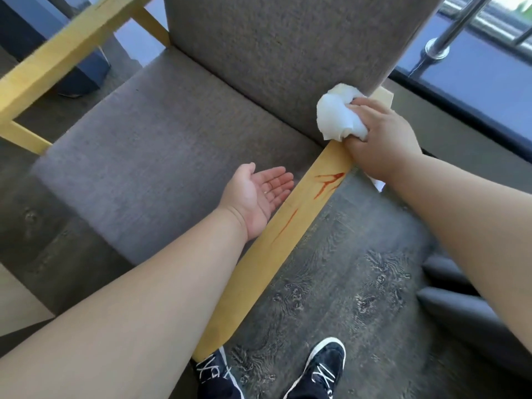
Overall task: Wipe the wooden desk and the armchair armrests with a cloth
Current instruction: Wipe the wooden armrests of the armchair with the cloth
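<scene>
A grey upholstered armchair (pixel 161 133) with pale wooden armrests fills the view. The near armrest (pixel 267 254) runs diagonally and carries red streaks (pixel 328 182) near its far end. My right hand (pixel 380 139) presses a crumpled white cloth (pixel 339 116) onto the far end of this armrest, beside the backrest (pixel 276 47). My left hand (pixel 259 194) lies palm up, fingers apart, against the inner side of the same armrest, holding nothing. The other armrest (pixel 66 50) is at the upper left.
Dark wood-grain floor (pixel 345 283) lies to the right of the armrest, with my two dark shoes (pixel 316 370) at the bottom. A metal railing (pixel 449 33) and glass stand at the upper right. Grey cushioned furniture (pixel 449 306) sits at the right edge.
</scene>
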The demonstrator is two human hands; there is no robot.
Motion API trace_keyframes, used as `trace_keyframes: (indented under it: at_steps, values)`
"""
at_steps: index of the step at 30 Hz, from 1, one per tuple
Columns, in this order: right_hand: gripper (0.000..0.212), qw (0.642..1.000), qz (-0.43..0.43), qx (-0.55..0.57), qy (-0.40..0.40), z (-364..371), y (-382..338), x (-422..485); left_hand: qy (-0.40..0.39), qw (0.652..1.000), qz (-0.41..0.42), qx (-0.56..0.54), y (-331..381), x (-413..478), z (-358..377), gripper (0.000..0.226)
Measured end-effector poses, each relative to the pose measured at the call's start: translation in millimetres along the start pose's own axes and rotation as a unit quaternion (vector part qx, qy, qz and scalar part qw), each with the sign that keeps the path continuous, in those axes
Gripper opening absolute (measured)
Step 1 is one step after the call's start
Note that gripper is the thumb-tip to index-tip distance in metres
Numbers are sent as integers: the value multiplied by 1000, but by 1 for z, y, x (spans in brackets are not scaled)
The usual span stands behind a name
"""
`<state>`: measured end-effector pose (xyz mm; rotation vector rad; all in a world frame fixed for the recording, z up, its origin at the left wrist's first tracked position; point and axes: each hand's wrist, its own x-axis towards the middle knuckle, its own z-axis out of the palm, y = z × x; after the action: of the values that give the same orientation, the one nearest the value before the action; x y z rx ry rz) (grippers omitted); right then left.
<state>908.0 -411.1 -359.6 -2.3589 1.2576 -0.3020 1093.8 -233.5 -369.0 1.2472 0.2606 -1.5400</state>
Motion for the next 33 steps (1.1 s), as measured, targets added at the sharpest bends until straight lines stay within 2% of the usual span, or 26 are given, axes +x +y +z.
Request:
trace_keyframes:
  at_steps: [4,16,21,24,26,27,29,30,31,33]
  values:
    - [40,1000,27,4,-13,-1,-15,-9,-8,1000,-3,10,2,-4,-2,63]
    - [50,998,-1,67,-14,43,-80,-98,5,1000,-23,13,-14,-47,-58,64]
    - [49,996,-2,73,-44,60,-100,-127,35,996,12,86,-36,-69,-101,59]
    - [50,995,-9,88,-51,65,-111,-143,79,981,40,173,-48,-79,-123,48]
    - [51,994,-13,92,-58,65,-119,-151,126,952,63,273,-50,-83,-138,34]
    - [52,994,-18,92,-61,66,-123,-155,153,918,84,355,-50,-83,-147,28]
    - [55,994,-27,90,-63,69,-130,-165,192,822,133,519,-44,-80,-164,12]
    - [57,993,-30,92,-64,71,-133,-170,199,778,149,577,-39,-78,-169,15]
    - [58,993,-32,94,-64,73,-135,-174,203,739,161,621,-35,-74,-175,29]
    - [59,992,-37,99,-64,77,-139,-181,206,677,175,685,-26,-68,-182,49]
